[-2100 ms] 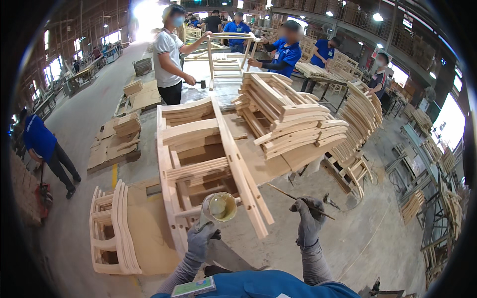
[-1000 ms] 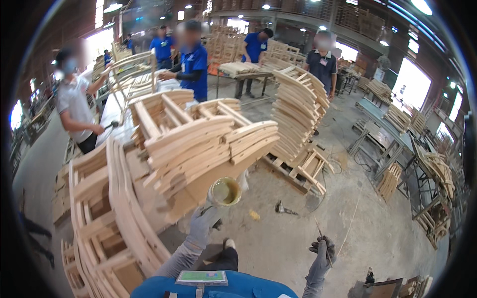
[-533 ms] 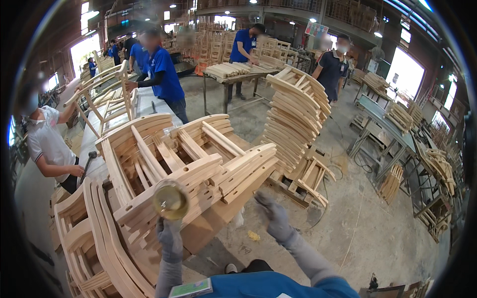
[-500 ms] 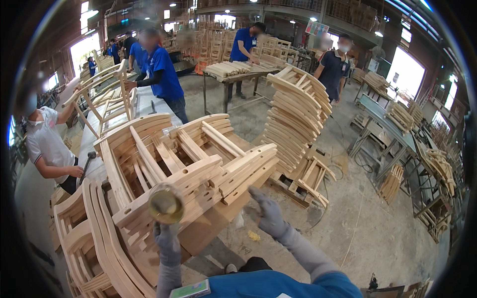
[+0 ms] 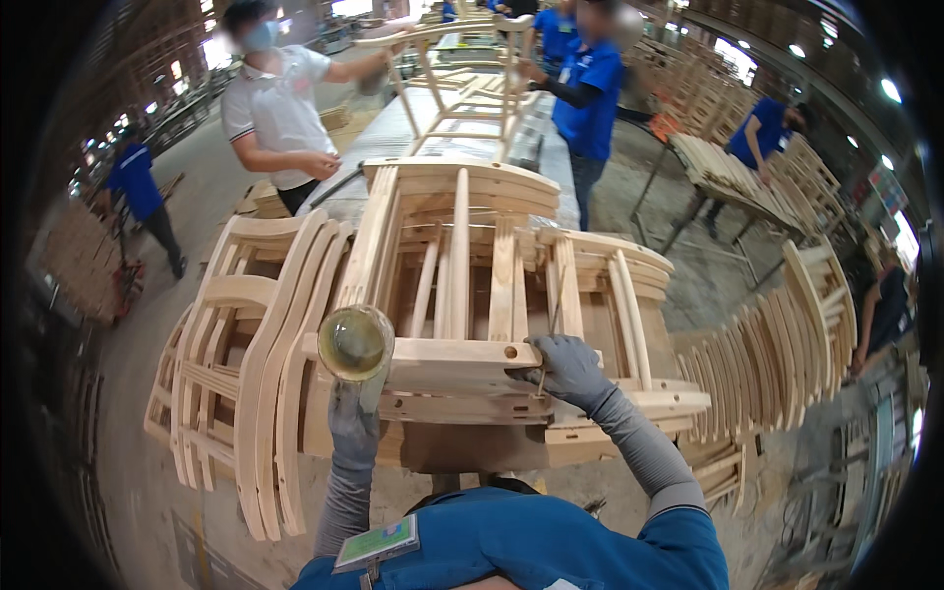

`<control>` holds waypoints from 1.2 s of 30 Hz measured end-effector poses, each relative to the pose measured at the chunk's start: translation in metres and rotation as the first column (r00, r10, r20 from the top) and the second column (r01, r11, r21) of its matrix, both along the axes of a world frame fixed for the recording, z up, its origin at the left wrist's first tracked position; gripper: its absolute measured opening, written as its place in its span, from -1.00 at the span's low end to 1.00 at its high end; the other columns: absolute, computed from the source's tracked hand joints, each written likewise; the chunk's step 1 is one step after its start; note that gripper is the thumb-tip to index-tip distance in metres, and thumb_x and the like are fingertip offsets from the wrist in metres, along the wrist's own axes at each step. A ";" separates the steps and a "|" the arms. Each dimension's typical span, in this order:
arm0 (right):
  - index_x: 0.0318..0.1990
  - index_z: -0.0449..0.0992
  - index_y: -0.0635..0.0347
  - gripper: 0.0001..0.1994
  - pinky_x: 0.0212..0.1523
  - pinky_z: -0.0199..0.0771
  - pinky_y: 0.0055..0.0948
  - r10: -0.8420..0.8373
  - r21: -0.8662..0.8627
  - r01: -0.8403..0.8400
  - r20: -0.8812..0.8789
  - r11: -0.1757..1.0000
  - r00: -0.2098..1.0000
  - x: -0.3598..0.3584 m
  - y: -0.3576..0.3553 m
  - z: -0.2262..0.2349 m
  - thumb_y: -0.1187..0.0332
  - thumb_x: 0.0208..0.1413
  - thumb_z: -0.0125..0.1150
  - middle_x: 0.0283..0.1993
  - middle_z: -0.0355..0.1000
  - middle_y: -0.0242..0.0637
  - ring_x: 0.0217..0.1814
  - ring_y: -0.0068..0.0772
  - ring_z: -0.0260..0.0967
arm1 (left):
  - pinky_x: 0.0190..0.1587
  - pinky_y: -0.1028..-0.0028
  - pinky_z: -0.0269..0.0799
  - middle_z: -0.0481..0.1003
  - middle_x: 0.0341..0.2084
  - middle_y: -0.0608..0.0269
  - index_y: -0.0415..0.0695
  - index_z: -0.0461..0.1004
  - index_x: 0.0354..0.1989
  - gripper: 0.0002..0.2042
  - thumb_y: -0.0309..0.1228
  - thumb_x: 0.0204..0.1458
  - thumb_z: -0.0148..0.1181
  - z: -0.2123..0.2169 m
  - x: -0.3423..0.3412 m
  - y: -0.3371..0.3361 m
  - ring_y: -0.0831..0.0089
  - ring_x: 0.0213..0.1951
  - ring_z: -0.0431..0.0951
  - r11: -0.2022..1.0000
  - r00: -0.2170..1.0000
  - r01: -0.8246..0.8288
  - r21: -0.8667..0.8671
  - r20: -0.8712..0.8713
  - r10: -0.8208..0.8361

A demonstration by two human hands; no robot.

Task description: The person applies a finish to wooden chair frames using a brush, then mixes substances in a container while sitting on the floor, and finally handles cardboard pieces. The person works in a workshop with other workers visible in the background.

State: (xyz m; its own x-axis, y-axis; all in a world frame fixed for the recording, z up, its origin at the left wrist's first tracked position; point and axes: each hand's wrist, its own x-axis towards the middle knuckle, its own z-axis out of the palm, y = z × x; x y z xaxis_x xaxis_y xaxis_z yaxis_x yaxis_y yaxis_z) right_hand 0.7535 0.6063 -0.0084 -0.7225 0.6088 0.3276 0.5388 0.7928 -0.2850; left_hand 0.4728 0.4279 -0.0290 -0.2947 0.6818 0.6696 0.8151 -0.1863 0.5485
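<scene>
My gloved left hand (image 5: 354,423) is closed around a round cup (image 5: 355,342) with a cloudy yellowish liquid inside, held upright before the near wooden frame. My gloved right hand (image 5: 568,374) is pinched on a thin stick (image 5: 557,307), its lower end near the right end of the front rail (image 5: 447,354). A round hole shows in that rail end, just left of my fingers. Behind it, pale wooden chair frames (image 5: 501,270) with slats and round bars lie stacked on a brown board (image 5: 472,447).
Curved chair backs (image 5: 261,393) lean at the left; a tall stack of curved parts (image 5: 757,369) stands right. Beyond, a person in a white shirt (image 5: 280,108) and one in blue (image 5: 588,98) flank a long table with an assembled chair frame (image 5: 462,88). Another person walks far left.
My view has swung left. My right hand has come from beside the stack onto the front rail's right end, with the stick showing. The cup is still in my left hand.
</scene>
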 end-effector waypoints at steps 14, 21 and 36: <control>-0.10 0.36 0.21 -0.57 -0.07 0.30 -0.27 0.043 0.110 -0.006 -0.339 0.994 0.940 -0.018 0.093 -0.016 0.31 -0.19 0.26 -0.17 0.37 -0.03 -0.07 -0.03 0.30 | -0.29 0.42 0.50 0.36 -0.14 -0.02 -0.27 0.23 0.00 -0.66 -0.35 0.09 -0.02 0.032 0.056 0.026 0.26 -0.22 0.48 0.908 -0.044 0.234 0.347 0.937 -0.346; 0.03 0.28 0.29 -0.68 -0.04 0.31 -0.38 -0.168 -0.204 0.066 -0.539 0.977 0.825 0.043 0.023 -0.034 0.47 0.10 -0.02 -0.03 0.34 -0.02 -0.04 -0.22 0.35 | -0.59 0.56 0.40 0.43 -0.49 0.17 -0.26 0.30 -0.21 -0.73 -0.26 0.12 -0.05 0.032 0.059 0.011 0.49 -0.54 0.48 0.995 0.384 0.097 0.032 0.921 -0.068; -0.06 0.35 0.44 -0.67 -0.13 0.36 -0.43 -0.760 -0.395 0.790 -0.637 0.469 0.132 0.093 -0.237 -0.004 0.33 0.22 -0.19 -0.17 0.39 -0.10 -0.18 -0.33 0.35 | -0.54 0.64 0.37 0.44 -0.51 0.34 -0.21 0.35 -0.11 -0.74 -0.36 0.06 0.03 -0.003 0.075 0.004 0.64 -0.51 0.45 0.569 0.107 0.821 0.046 0.967 -0.232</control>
